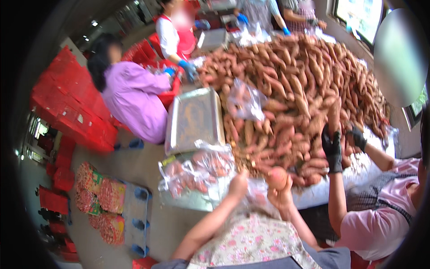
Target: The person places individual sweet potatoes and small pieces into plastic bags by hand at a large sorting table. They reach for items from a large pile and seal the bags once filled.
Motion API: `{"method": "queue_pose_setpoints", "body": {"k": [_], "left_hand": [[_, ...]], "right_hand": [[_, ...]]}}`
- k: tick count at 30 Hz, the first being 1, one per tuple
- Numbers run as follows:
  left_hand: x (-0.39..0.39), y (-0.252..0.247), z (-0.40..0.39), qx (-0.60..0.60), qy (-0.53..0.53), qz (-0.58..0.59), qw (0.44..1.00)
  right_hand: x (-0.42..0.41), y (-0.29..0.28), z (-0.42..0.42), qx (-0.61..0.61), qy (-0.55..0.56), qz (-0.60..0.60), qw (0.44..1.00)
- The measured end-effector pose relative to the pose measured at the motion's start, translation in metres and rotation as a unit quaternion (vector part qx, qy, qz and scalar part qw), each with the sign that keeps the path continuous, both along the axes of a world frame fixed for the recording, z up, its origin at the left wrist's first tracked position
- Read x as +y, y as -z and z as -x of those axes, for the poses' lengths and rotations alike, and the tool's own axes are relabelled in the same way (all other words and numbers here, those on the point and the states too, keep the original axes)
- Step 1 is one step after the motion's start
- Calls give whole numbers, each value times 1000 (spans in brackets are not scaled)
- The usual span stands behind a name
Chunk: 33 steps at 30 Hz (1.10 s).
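Observation:
In my right hand (pixel 281 196) is a rounded reddish sweet potato (pixel 277 178), held up above the near edge of the table. My left hand (pixel 239 184) is closed near a clear plastic bag (pixel 257 191) that hangs between my hands, with reddish roots showing in it; blur hides whether the fingers pinch the bag's rim. Beyond my hands lies a large heap of sweet potatoes (pixel 289 127). Filled clear bags (pixel 198 168) lie left of my left hand, and another filled bag (pixel 245 101) rests on the heap.
A metal tray (pixel 195 117) lies behind the filled bags. A co-worker's gloved hand (pixel 332 148) holds a sweet potato close on my right. Other people stand around the far side. Red crates (pixel 70 104) are stacked at left, and a blue pallet (pixel 136 215) with filled sacks (pixel 111 198) is on the floor.

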<state>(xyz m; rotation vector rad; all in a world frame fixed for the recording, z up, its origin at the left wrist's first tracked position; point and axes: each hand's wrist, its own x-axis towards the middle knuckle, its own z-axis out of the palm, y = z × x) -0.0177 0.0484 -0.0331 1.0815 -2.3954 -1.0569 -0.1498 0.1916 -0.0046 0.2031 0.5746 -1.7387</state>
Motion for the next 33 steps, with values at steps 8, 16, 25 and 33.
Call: {"method": "queue_pose_setpoints", "body": {"k": [8, 16, 25, 33], "left_hand": [[9, -46, -58, -165, -104, 181, 964], [19, -8, -60, 124, -183, -285, 933], [6, -74, -49, 208, -132, -479, 842], [-3, -68, -51, 189, -194, -401, 875]], "right_hand": [[8, -48, 45, 308, 6, 47, 950], [-14, -27, -7, 827, -226, -154, 490], [-38, -29, 0, 885, -278, -195, 318], [-40, -47, 48, 787, -183, -264, 527]]}}
